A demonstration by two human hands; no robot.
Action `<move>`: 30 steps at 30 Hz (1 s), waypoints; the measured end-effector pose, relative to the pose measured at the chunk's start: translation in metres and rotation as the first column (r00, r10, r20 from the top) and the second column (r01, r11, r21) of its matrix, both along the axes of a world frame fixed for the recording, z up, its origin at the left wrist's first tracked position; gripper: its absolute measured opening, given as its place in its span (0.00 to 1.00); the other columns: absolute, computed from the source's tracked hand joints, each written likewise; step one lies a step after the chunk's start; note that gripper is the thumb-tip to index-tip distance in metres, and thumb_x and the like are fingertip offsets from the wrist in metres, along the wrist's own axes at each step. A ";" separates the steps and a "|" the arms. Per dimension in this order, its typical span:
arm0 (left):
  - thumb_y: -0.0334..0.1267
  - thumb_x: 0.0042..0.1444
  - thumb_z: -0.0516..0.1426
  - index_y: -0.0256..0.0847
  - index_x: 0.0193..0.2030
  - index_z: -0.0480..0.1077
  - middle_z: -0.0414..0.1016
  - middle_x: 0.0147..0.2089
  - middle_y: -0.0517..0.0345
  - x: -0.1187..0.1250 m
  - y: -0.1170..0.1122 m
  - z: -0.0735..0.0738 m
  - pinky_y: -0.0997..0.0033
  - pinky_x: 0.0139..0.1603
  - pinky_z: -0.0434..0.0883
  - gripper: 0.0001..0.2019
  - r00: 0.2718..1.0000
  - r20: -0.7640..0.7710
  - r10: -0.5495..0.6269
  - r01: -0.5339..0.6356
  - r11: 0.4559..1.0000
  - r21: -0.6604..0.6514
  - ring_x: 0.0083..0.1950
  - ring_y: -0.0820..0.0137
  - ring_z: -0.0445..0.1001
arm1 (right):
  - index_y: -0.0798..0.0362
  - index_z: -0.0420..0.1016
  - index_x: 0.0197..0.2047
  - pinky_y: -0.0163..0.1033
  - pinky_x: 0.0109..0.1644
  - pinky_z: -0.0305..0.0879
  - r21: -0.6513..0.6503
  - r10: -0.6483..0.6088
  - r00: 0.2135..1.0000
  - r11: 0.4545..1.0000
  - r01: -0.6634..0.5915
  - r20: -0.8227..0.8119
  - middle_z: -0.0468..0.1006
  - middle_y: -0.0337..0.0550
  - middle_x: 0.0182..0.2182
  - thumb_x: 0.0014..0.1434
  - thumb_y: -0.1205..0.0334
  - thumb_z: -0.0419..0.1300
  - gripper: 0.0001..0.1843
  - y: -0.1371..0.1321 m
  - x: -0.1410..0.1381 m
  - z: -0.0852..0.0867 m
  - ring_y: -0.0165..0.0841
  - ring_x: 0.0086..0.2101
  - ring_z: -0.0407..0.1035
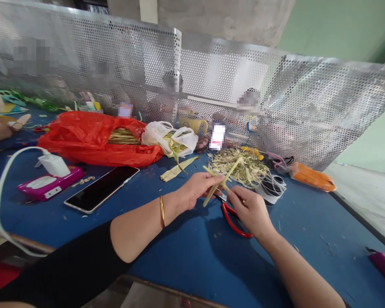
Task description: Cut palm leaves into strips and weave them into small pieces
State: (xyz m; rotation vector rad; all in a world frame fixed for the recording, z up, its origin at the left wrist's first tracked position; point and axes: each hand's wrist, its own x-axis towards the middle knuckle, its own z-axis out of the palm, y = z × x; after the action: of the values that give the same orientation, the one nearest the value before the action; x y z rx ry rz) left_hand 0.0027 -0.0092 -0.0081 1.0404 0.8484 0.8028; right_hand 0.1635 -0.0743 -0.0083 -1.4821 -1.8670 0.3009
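Observation:
My left hand point(197, 188) is closed in a pinch on crossed pale green leaf strips point(223, 177) above the blue table point(192, 252). A gold bangle sits on that wrist. My right hand point(248, 209) is closed on red-handled scissors point(234, 220), whose blades meet the strips at their crossing. Just beyond my hands lies a heap of leaf trimmings point(240, 164). A spool of thin wire point(271, 187) stands to the right of the heap.
A red plastic bag point(90, 141) and a white bag point(173, 137) hold more leaves at the back. A phone point(101, 188), a pink power bank point(49, 184) with charger and an orange cutter point(312, 177) lie around. A perforated metal screen point(276, 85) bounds the far edge; another person's hand point(0, 128) rests at left.

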 end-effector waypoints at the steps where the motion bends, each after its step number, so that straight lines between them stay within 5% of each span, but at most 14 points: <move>1: 0.46 0.49 0.66 0.35 0.32 0.75 0.77 0.30 0.56 0.000 0.000 -0.001 0.75 0.29 0.66 0.14 1.000 0.019 -0.011 0.011 1.000 -0.006 0.27 0.74 0.73 | 0.52 0.65 0.21 0.35 0.27 0.49 -0.013 0.038 0.999 0.999 -0.039 -0.025 0.61 0.34 0.18 0.63 0.49 0.53 0.22 0.000 0.000 0.001 0.28 0.22 0.54; 5: 0.42 0.53 0.64 0.34 0.36 0.77 0.75 0.28 0.58 -0.001 0.001 -0.001 0.77 0.23 0.62 0.12 0.990 0.117 -0.084 0.092 0.993 -0.073 0.22 0.78 0.69 | 0.52 0.74 0.30 0.36 0.36 0.61 -0.023 -0.015 0.912 1.000 0.006 -0.410 0.72 0.41 0.24 0.64 0.44 0.46 0.25 0.006 0.009 0.007 0.33 0.29 0.66; 7: 0.41 0.55 0.63 0.34 0.38 0.77 0.75 0.28 0.57 -0.002 0.002 0.000 0.78 0.22 0.62 0.11 0.974 0.176 -0.139 0.158 0.983 -0.099 0.22 0.79 0.68 | 0.52 0.76 0.36 0.38 0.41 0.64 -0.012 -0.045 0.870 0.999 0.046 -0.492 0.76 0.43 0.30 0.61 0.44 0.52 0.21 0.010 0.014 0.007 0.35 0.35 0.70; 9: 0.40 0.56 0.62 0.33 0.38 0.77 0.74 0.28 0.57 -0.002 0.002 -0.001 0.79 0.22 0.63 0.10 0.960 0.218 -0.178 0.208 0.970 -0.126 0.21 0.80 0.67 | 0.52 0.76 0.38 0.39 0.44 0.64 -0.031 0.019 0.903 0.999 -0.035 -0.429 0.78 0.43 0.34 0.56 0.48 0.59 0.16 0.013 0.016 0.007 0.36 0.37 0.70; 12: 0.40 0.57 0.61 0.32 0.37 0.76 0.74 0.27 0.57 -0.001 0.002 -0.003 0.79 0.20 0.63 0.10 0.948 0.241 -0.208 0.246 0.959 -0.139 0.20 0.79 0.67 | 0.52 0.75 0.32 0.37 0.38 0.63 -0.120 0.136 0.944 0.977 -0.178 -0.299 0.77 0.40 0.28 0.60 0.51 0.56 0.15 0.011 0.013 0.005 0.33 0.32 0.69; 20: 0.31 0.52 0.64 0.33 0.38 0.75 0.76 0.26 0.56 -0.005 -0.001 -0.003 0.81 0.20 0.65 0.07 0.897 0.312 -0.314 0.376 0.913 -0.161 0.21 0.78 0.69 | 0.53 0.73 0.31 0.35 0.31 0.60 -0.175 0.192 0.935 0.952 -0.251 -0.297 0.72 0.38 0.24 0.59 0.56 0.55 0.12 0.010 0.011 -0.006 0.30 0.26 0.64; 25: 0.28 0.57 0.59 0.34 0.37 0.74 0.72 0.23 0.61 0.007 -0.010 0.001 0.83 0.18 0.62 0.02 0.936 0.330 -0.123 0.206 0.951 -0.229 0.18 0.81 0.65 | 0.52 0.73 0.29 0.36 0.31 0.57 -0.004 0.101 0.995 0.995 -0.101 -0.017 0.74 0.41 0.23 0.63 0.57 0.50 0.16 0.007 0.008 -0.005 0.31 0.25 0.64; 30: 0.30 0.60 0.56 0.33 0.34 0.72 0.70 0.22 0.62 0.011 -0.013 0.006 0.83 0.16 0.59 0.05 0.973 0.232 0.003 0.088 0.920 -0.381 0.17 0.82 0.63 | 0.52 0.73 0.27 0.39 0.38 0.56 0.191 0.033 0.948 0.977 -0.098 0.315 0.77 0.44 0.24 0.66 0.61 0.48 0.19 0.003 0.001 -0.004 0.33 0.26 0.66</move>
State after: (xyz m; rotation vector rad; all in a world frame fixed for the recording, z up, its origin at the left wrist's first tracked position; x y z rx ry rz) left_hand 0.0141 -0.0226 -0.0018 0.5980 0.7453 0.6659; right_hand 0.1641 -0.0713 -0.0125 -1.3882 -2.1259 -0.1009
